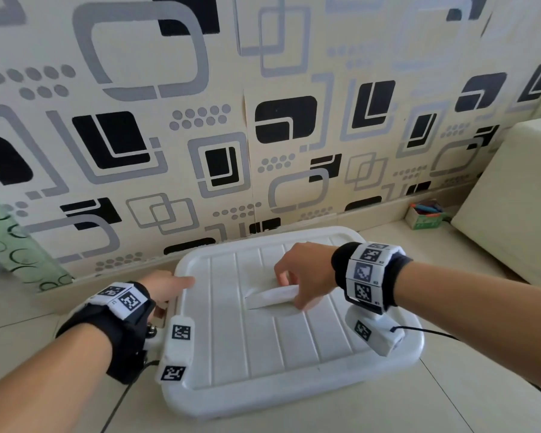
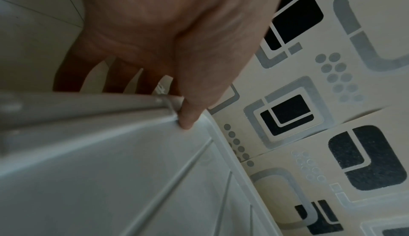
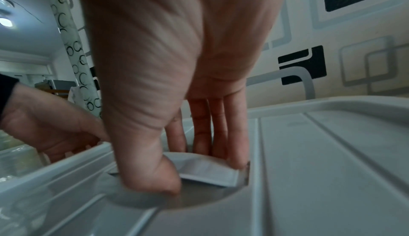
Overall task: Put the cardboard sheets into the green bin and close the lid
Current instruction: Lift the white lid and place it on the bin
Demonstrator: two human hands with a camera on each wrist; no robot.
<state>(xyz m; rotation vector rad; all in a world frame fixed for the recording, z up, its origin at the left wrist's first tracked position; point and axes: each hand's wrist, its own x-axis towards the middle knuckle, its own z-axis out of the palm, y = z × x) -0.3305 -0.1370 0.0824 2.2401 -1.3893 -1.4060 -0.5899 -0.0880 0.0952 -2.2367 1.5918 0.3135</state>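
Head view shows a white lid [image 1: 263, 348] lying flat over a bin that stands on the floor [image 1: 388, 410] against a patterned wall [image 1: 200, 89]; the bin's body is hidden beneath the lid, so its green colour cannot be confirmed here, and no cardboard sheets are in sight anywhere. By my reading the sheets are already inside and the work is at its last step, seating the lid. The right hand [image 1: 306, 273] is at the lid's middle, its fingers [image 3: 221, 134] and thumb pinching the white handle [image 3: 208, 171] that sits in a round recess. The left hand [image 1: 164, 285] grips the lid's left rim near the far corner: the left wrist view shows the thumb pressed on top of the rim and the other fingers [image 2: 124, 77] curled down over the edge. Whether the lid is fully pressed home all round cannot be told; the near edge looks level. What seems left is to press the rim down and let go. A small box of crayons [image 1: 425, 215] stands by the wall, well apart.
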